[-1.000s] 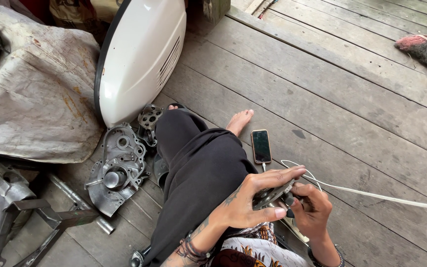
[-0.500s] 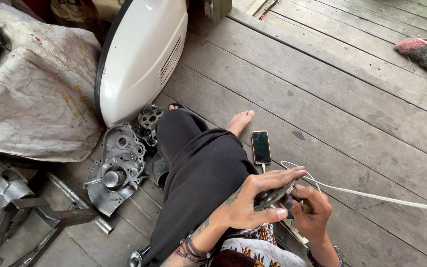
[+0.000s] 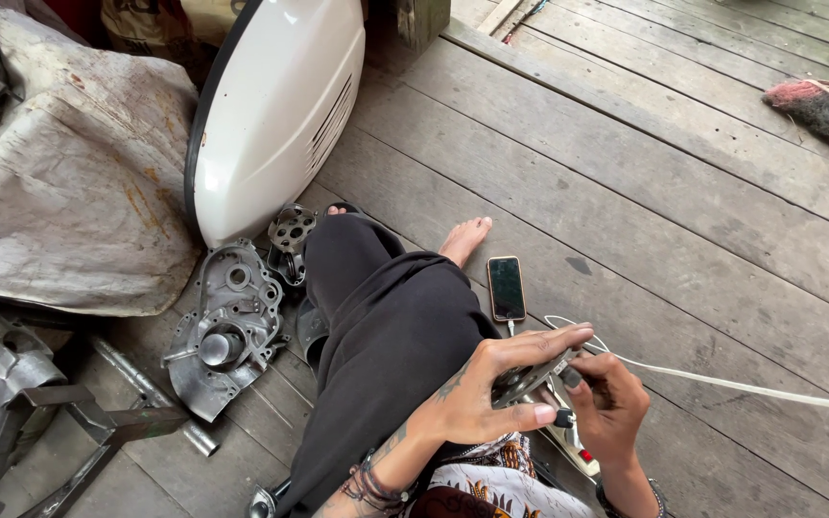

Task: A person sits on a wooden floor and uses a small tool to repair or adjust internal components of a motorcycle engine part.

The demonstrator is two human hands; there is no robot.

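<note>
Low in the frame, at about five o'clock from the bent knee, a small flat dark metal part [image 3: 530, 379] sits pinched between both hands. Its long axis tilts from eight o'clock up to two o'clock. The left hand [image 3: 491, 393] wraps it from the nine o'clock side, fingers over the top, thumb beneath. The right hand [image 3: 606, 408] closes in from three o'clock, fingertips curled at the part's far end; it may hold a small tool, hard to tell. Both touch it, the left more fully. At twelve o'clock lies a phone [image 3: 506, 287] on the plank floor [image 3: 683, 211]; a white cable [image 3: 750, 386] runs off at three o'clock. An engine cover [image 3: 223, 331] rests at nine o'clock, near the white panel [image 3: 275, 110].
</note>
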